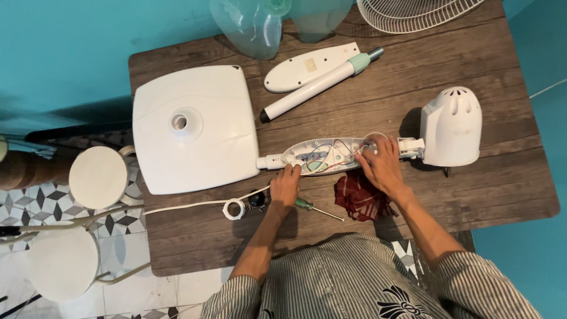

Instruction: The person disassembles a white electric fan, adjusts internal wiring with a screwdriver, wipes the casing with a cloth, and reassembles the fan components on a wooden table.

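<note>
**Two hands at an opened fan housing on a wooden table**

Striped shirt sleeves fill the bottom of the frame, and both forearms reach up from them to the middle of the wooden table (pixel 472 65). At the centre lies a long white housing (pixel 322 156) with its cover off, showing coloured wires and a small board inside. Left hand (pixel 285 186) rests at the housing's lower left edge, fingers curled against the rim and steadying it; it grasps nothing else. Right hand (pixel 381 165) lies on the housing's right end, fingertips among the wires; whether they pinch a wire I cannot tell.

Just right of that end sits the white motor cover (pixel 452 127), joined to the housing by a short neck. A screwdriver (pixel 316 208) with a green handle lies just below the left hand, and a dark red cloth (pixel 360 198) lies under the right wrist. A white cord (pixel 189 205) runs from the left edge to a small ring near the left hand.

In the upper left lies the square white base (pixel 195 127). Above the housing lie a white pole (pixel 319 85) and the loose oval cover (pixel 307 66). Clear fan blades (pixel 254 26) and a wire grille (pixel 413 12) sit along the top edge. Round white stools stand at lower left.
</note>
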